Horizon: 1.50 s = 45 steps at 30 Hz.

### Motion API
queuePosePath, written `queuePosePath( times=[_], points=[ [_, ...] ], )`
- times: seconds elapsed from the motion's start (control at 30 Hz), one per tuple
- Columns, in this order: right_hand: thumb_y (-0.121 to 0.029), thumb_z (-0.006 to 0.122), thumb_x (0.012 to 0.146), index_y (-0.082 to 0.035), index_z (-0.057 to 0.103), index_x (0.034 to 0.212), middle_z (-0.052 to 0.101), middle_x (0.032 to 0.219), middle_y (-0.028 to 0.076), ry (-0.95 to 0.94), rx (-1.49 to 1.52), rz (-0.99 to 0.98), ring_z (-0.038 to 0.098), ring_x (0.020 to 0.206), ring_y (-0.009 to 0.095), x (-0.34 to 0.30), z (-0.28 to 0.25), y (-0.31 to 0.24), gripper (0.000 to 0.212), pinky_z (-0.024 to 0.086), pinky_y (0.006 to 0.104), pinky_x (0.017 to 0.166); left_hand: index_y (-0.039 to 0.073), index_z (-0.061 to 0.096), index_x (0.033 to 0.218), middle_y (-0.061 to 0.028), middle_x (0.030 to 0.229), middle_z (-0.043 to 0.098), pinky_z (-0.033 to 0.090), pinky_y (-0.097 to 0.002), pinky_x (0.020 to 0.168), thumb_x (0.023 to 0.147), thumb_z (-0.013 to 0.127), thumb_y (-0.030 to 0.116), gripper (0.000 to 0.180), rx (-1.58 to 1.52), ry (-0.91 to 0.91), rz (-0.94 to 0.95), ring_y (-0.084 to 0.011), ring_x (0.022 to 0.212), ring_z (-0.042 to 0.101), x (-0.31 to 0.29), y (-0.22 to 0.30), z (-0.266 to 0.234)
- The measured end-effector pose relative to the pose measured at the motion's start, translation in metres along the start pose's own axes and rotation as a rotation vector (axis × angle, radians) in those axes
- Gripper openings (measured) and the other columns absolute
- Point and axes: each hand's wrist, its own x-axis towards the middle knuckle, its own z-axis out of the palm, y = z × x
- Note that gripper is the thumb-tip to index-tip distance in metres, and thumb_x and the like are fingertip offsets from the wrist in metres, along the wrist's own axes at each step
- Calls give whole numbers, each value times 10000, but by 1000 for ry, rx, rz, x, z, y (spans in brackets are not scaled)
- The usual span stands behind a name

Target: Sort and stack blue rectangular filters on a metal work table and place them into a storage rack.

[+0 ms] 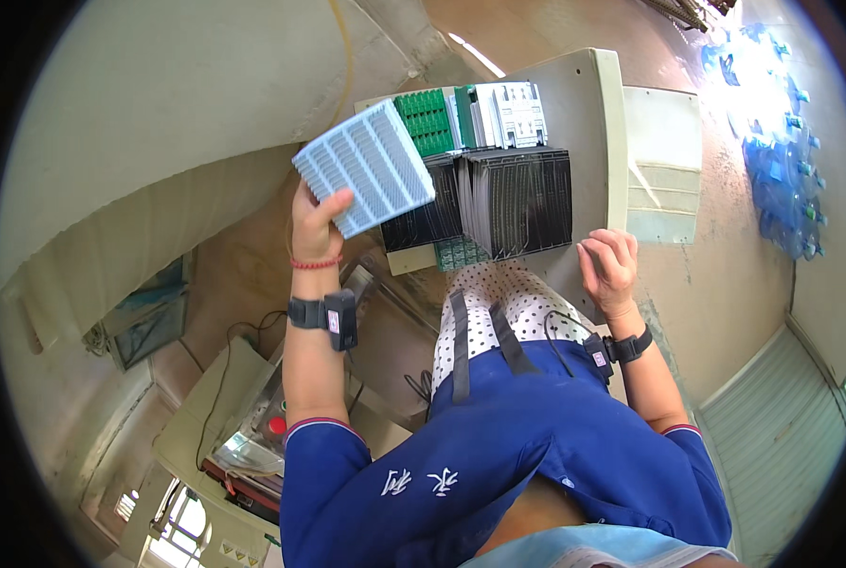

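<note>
My left hand is closed on the lower left edge of a light blue slotted plastic tray, with the thumb lying over its face. The tray is tilted and covers part of the stacks behind it. Beyond it, on a bench, stand packed black slotted panels, green slotted panels and white panels. My right hand hovers near the bench's right edge, apart from the stacks. Its fingers are curled in, and nothing shows between them.
The pale bench has a raised right edge. A light panel is beyond it. Blue water bottles line the far right. A machine with a red button stands at lower left, and a curved pale housing fills the upper left.
</note>
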Motion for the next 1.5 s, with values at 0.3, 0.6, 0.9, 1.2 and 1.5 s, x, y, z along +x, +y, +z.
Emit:
queuePosePath(
  times=[0.3,0.6,0.9,1.2,1.5],
  points=[
    [21,699,648,-52,614,792,593,860,71,3,-20,-40,543,830,266,-4,4,3,182,422,351,754,-15,431,1245,-109,1172,536,368,-336,980,555,789,60,781,48,-43,-294,-214,1099,512,-144,-70,-22],
    [14,701,658,-55,615,787,591,859,72,-15,-89,-94,537,822,258,-5,6,-3,169,413,339,772,-36,454,1178,-122,1093,564,428,-319,923,541,835,104,755,258,-51,-375,-196,1007,552,-137,-267,-68],
    [-3,696,686,-58,617,790,584,890,70,-49,-202,-103,527,867,254,-9,9,-3,141,406,342,800,-35,497,1153,-183,1122,594,447,-342,902,505,849,208,776,477,138,-333,-306,1036,574,-54,-361,-28],
    [-2,695,686,-58,613,790,583,877,71,-55,-211,-106,527,857,251,-10,8,-2,143,403,344,798,24,310,1334,-282,1269,342,351,-449,966,548,838,277,980,1028,341,-400,-425,1143,365,-55,-339,27],
    [-7,688,692,-59,613,793,579,868,70,-38,-154,-128,525,847,249,-8,8,-3,136,396,345,798,7,470,1209,-225,1102,522,398,-429,906,635,780,267,702,995,338,-197,-363,1050,483,-86,-314,-1]
  ],
)
